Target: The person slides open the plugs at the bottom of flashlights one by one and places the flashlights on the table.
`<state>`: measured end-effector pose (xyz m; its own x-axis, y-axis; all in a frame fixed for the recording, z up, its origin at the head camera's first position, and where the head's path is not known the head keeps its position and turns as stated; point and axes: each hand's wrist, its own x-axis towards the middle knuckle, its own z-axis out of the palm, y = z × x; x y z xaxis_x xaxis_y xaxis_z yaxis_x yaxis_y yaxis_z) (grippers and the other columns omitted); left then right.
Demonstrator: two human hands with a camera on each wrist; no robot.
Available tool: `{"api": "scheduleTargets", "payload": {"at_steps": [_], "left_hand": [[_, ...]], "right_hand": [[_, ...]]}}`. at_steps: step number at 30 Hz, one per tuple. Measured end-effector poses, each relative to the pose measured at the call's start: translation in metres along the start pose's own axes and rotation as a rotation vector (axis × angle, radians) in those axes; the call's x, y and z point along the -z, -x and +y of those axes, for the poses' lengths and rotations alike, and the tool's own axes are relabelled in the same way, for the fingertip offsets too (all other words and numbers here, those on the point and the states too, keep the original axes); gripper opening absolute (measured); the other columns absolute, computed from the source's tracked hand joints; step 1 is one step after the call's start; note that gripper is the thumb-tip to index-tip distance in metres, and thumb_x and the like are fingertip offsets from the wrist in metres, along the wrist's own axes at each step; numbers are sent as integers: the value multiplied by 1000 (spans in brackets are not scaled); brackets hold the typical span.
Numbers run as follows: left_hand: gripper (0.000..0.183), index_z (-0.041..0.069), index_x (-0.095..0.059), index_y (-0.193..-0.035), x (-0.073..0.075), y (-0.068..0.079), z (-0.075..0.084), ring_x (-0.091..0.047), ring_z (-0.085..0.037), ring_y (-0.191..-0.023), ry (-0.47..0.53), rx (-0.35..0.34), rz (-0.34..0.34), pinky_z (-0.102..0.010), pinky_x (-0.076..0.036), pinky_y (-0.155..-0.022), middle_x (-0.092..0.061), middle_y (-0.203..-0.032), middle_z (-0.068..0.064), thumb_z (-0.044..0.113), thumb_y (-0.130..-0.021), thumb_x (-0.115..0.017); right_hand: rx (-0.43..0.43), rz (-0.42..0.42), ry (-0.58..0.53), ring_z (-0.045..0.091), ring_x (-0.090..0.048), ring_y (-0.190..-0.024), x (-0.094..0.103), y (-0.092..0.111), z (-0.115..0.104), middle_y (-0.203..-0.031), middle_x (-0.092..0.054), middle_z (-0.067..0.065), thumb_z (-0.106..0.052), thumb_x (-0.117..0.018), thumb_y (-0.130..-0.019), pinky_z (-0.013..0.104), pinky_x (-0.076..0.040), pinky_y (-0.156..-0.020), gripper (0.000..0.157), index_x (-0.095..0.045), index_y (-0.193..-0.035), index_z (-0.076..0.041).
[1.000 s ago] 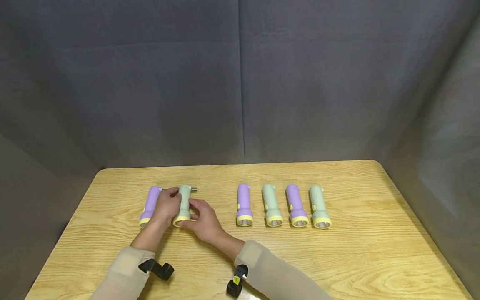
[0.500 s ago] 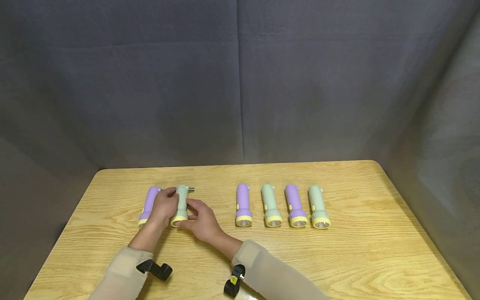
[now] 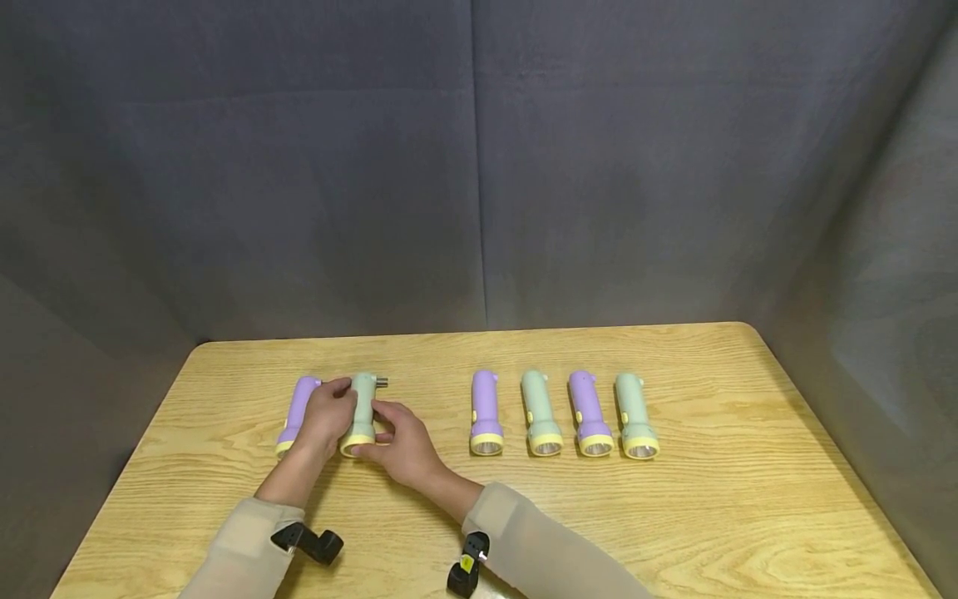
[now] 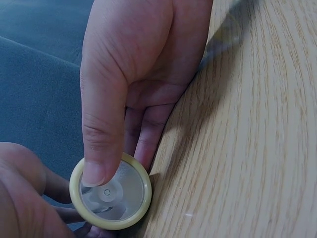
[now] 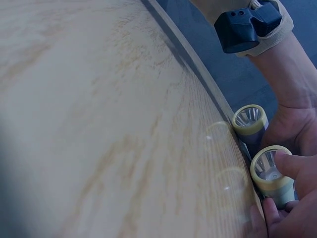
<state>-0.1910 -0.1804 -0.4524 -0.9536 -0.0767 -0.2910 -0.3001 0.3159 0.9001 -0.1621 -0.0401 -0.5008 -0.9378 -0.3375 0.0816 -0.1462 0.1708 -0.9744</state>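
In the head view, a green flashlight (image 3: 366,412) with a yellow rim lies lens toward the person, a short metal-looking piece sticking out at its far end. My left hand (image 3: 325,416) grips its body from the left. From the right, my right hand (image 3: 407,445) holds it, thumb over the lens edge and fingers at the side. The left wrist view shows the right thumb on the clear lens (image 4: 124,201). Just left of my left hand lies a purple flashlight (image 3: 301,406), partly covered by that hand; its lens end (image 5: 247,118) shows in the right wrist view.
To the right, in a row, lie a purple flashlight (image 3: 486,412), a green one (image 3: 541,412), another purple one (image 3: 590,413) and another green one (image 3: 636,416). All rest on a wooden table (image 3: 748,499). A dark grey curtain (image 3: 337,166) hangs behind.
The green flashlight and both hands shifted very slightly left in the first half second. Since then both hands have kept the same hold; the view has tilted slightly.
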Motion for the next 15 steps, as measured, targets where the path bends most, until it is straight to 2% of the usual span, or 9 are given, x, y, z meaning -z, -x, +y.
{"api": "scheduleTargets", "payload": {"at_steps": [15], "left_hand": [[58,-16,-20,-154,3,5,4,-29,-48,-142,6,4,-13,-55,-29,-120,-28,-154,-36,9,-106,-40]], "right_hand": [[-1,-13,-31,28,-56,-128,1,1,0,-141,-52,17,-7,-83,-86,18,-54,-91,72,-47,-148,2]]}}
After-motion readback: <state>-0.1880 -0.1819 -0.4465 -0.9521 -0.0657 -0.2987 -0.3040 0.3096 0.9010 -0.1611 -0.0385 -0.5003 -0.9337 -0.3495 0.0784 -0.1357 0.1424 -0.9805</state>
